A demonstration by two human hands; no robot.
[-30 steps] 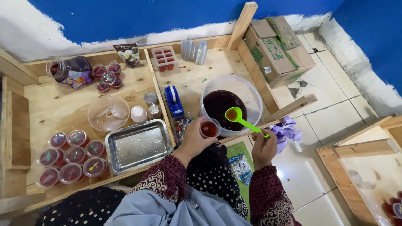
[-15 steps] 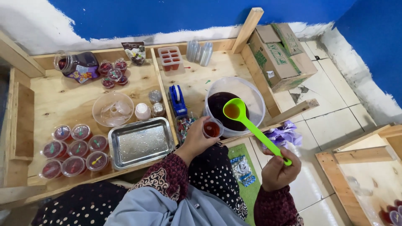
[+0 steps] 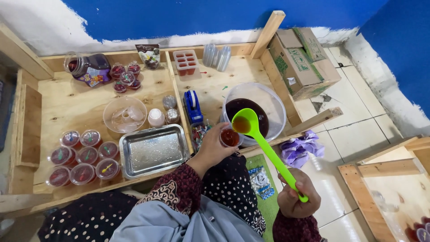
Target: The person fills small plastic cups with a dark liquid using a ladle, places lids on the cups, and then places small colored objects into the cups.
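The green ladle (image 3: 249,127) is looking like smooth, glossy plastic. The tray (image 3: 153,149) is gleaming as dimpled metal. The bench (image 3: 67,105) is showing raw, matt plywood. The box (image 3: 301,62) is appearing as dull cardboard; the purple bag (image 3: 301,148) is perhaps crinkled plastic.

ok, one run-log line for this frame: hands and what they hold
left hand: holds small cup of dark liquid | right hand: grips green ladle by handle end | ladle bowl over cup, beside big bowl

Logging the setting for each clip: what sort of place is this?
Probably a small home or stall workspace for portioning a dark jelly-like dessert into cups. A low wooden work tray sits on a tiled floor; filled, lidded cups are lined up, and a tub of dark liquid stands beside a cardboard box.
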